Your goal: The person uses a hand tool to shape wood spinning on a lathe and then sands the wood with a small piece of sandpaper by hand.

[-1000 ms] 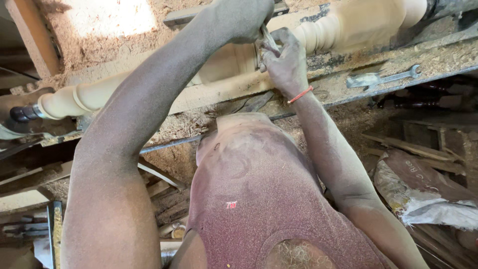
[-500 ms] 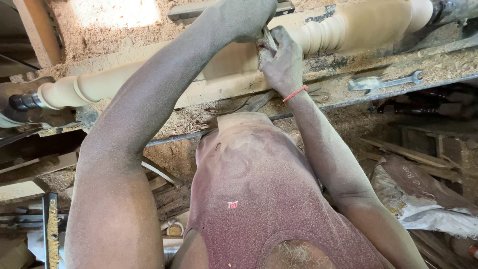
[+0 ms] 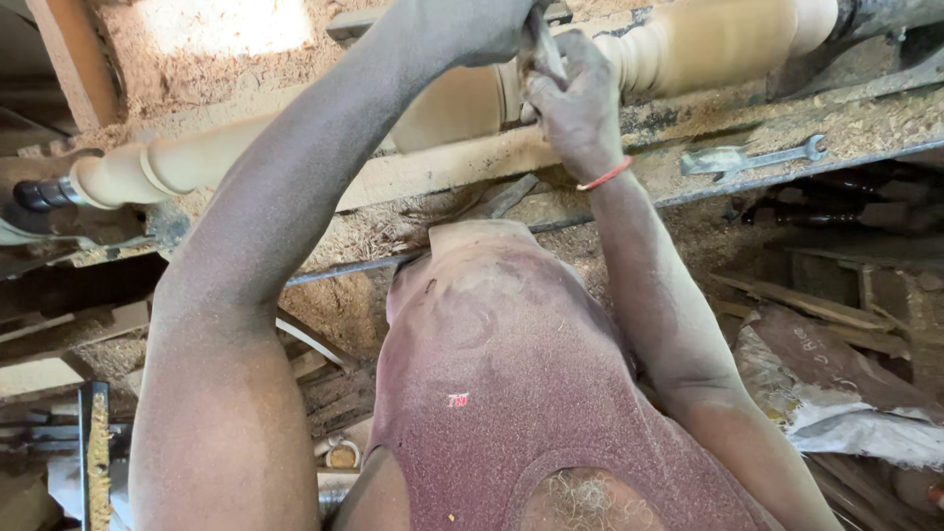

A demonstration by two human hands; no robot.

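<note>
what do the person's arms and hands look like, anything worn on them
Both arms are bare, with no sleeves and no gloves, and are dusted all over with fine sawdust. The right hand has a thin orange-red band around the wrist. The left hand shows no band, watch or ring. The sleeveless maroon top is speckled with the same dust.

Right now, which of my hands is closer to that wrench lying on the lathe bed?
Right. Your right hand grips the tool at the turned wooden spindle, just beside the wrench; your left hand sits farther away on the tool.
</note>
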